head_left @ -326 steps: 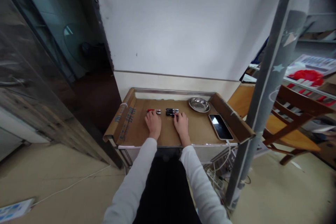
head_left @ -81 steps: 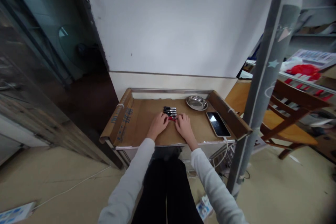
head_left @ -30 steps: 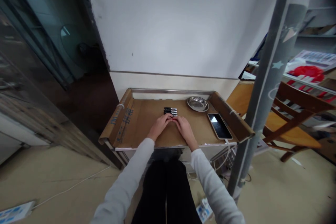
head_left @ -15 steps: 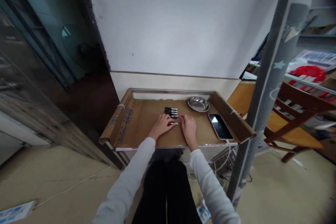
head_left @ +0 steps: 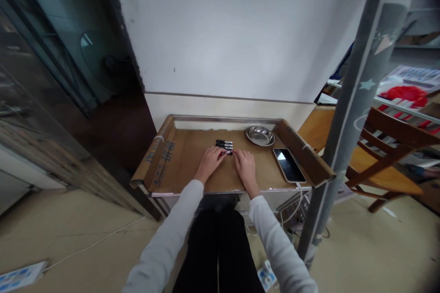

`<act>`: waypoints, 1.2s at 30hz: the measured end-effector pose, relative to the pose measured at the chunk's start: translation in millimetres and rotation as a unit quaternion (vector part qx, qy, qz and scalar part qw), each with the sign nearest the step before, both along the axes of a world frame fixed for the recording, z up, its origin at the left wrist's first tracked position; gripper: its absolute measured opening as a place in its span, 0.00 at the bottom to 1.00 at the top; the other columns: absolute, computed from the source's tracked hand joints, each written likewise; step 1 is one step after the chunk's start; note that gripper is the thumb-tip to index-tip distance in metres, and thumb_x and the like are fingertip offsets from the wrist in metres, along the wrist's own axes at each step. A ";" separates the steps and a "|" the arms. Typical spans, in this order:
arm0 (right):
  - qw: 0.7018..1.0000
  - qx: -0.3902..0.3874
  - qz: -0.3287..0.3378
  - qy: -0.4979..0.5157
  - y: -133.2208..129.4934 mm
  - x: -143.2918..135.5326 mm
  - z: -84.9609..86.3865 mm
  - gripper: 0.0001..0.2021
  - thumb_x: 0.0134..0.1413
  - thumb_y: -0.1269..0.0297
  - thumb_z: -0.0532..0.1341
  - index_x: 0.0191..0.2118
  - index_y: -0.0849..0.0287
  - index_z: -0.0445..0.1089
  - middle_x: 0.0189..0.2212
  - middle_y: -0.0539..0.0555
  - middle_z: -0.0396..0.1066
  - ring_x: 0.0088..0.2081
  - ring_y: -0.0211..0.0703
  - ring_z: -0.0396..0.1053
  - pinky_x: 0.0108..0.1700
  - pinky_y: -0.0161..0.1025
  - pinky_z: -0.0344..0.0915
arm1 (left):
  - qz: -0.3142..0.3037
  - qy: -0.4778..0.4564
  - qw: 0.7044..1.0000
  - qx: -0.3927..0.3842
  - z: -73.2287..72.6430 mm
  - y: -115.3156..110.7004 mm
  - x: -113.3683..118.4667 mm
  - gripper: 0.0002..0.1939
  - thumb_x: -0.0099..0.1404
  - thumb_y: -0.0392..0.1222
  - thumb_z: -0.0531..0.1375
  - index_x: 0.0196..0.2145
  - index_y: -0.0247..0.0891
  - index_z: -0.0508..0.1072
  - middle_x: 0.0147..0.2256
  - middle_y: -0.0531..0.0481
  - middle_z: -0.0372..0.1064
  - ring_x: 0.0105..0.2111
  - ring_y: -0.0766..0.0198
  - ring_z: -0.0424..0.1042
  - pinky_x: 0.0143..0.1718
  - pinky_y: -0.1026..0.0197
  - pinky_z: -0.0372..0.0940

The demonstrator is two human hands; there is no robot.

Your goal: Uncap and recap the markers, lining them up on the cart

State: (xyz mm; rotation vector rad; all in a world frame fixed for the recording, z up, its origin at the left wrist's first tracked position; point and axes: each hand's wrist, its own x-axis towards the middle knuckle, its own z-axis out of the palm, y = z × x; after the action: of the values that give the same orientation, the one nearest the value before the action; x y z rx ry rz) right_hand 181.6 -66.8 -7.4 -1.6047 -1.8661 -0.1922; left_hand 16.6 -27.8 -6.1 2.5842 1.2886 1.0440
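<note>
Bending toward the row of black pens (head_left: 224,143), both bare hands work at its near side, fingertips angled inward. The left hand (head_left: 208,164) appears to pinch a red pen (head_left: 228,152) between thumb and fingers, close against the row's near edge. The right hand (head_left: 246,165) has its fingers bent and gathered at the row's near right corner, beside a small bit of red (head_left: 234,151); whether they pinch it or merely touch it cannot be told. Beyond the row to the right sits a metal dish (head_left: 260,136), and nearer the person, also to the right, lies a phone (head_left: 289,165) with its cable attached. The likeliest trouble is a nudge: pressing the red pen too hard against the row could roll the round barrels away or skew them on the smooth cardboard (head_left: 187,169). The fingers crowd the row's near edge, so lifting either hand carelessly might drag a pen along, and a loose pinch could let the red one turn crooked beside its black neighbors.
</note>
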 end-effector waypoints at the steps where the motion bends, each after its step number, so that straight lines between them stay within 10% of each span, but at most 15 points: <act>1: 1.000 -0.005 0.012 -0.004 -0.1 -0.6 0.2 0.15 0.63 0.63 0.45 0.44 0.57 0.67 0.37 0.57 0.71 0.40 0.45 0.65 0.45 0.41 0.56 | -0.006 0.000 1.000 -0.002 0.2 -0.2 -0.1 0.11 0.66 0.44 0.51 0.42 0.41 0.68 0.40 0.48 0.69 0.42 0.59 0.65 0.45 0.57 0.57; 9: 0.981 -0.005 0.191 0.042 1.3 -7.2 4.9 0.28 0.58 0.68 0.47 0.63 0.60 0.40 0.58 0.59 0.54 0.56 0.44 0.57 0.54 0.43 0.56 | 0.090 -0.023 0.995 0.026 0.5 -0.6 -3.2 0.11 0.66 0.44 0.51 0.43 0.43 0.69 0.40 0.48 0.71 0.42 0.60 0.65 0.43 0.57 0.55; 16: 0.997 -0.008 0.082 0.001 10.5 -1.6 -6.3 0.15 0.55 0.72 0.49 0.45 0.58 0.67 0.45 0.58 0.66 0.47 0.47 0.60 0.51 0.45 0.57 | 0.275 -0.013 0.961 -0.019 -12.4 17.3 -6.9 0.11 0.65 0.37 0.49 0.40 0.37 0.71 0.40 0.43 0.71 0.39 0.54 0.65 0.41 0.54 0.58; 22: 0.998 -0.024 0.009 -0.057 12.3 -2.6 -8.3 0.13 0.55 0.71 0.51 0.44 0.57 0.68 0.43 0.58 0.64 0.44 0.47 0.58 0.45 0.42 0.56 | 0.232 -0.044 0.972 -0.009 -18.8 20.8 -4.5 0.13 0.62 0.31 0.50 0.43 0.35 0.69 0.44 0.41 0.67 0.43 0.55 0.65 0.45 0.54 0.59; 28: 0.997 -0.033 -0.016 -0.074 14.4 -3.2 -10.2 0.09 0.56 0.67 0.52 0.39 0.59 0.68 0.37 0.58 0.64 0.41 0.47 0.58 0.43 0.41 0.54 | 0.046 0.005 0.999 -0.010 -14.5 11.1 -0.9 0.08 0.62 0.35 0.53 0.38 0.39 0.70 0.38 0.47 0.65 0.39 0.61 0.65 0.44 0.58 0.60; 36: 0.997 -0.037 -0.004 -0.072 15.0 -1.8 -12.7 0.09 0.58 0.63 0.52 0.39 0.58 0.68 0.38 0.57 0.65 0.41 0.47 0.59 0.42 0.40 0.53 | 0.010 0.005 1.000 -0.025 -14.5 12.6 -2.0 0.06 0.63 0.39 0.55 0.35 0.39 0.70 0.35 0.48 0.64 0.37 0.61 0.65 0.44 0.58 0.61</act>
State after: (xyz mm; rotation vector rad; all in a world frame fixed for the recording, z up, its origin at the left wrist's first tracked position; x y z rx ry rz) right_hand 179.8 -51.8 -20.1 -1.6867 -1.9979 -0.2509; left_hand 14.7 -15.2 -20.7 2.5480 1.3266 0.9896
